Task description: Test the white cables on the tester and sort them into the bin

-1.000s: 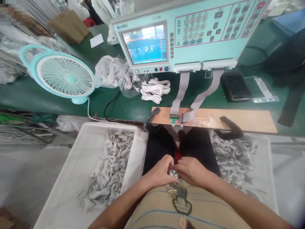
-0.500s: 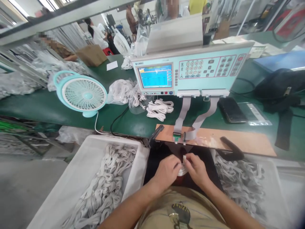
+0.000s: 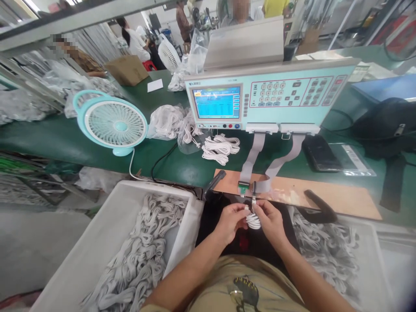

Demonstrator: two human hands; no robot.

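Note:
A coiled white cable hangs between my two hands, in front of the board's edge. My left hand is closed, pinching one end connector of it between thumb and fingers. Closed as well, my right hand grips the other connector, which meets the right test socket; whether it is fully seated I cannot tell. The left test socket, a green circuit board, sits just above my left fingertips, apart from them. Grey ribbon cables run from both sockets up to a light blue tester with a lit screen.
White bins of coiled cables stand at left and right. A wooden board lies along the bench edge. A fan, a cable bundle and a phone rest on the green bench. People sit or stand farther back.
Both hands have moved up toward the sockets with the coiled cable. The right-hand connector now meets the right socket. The view has shifted slightly.

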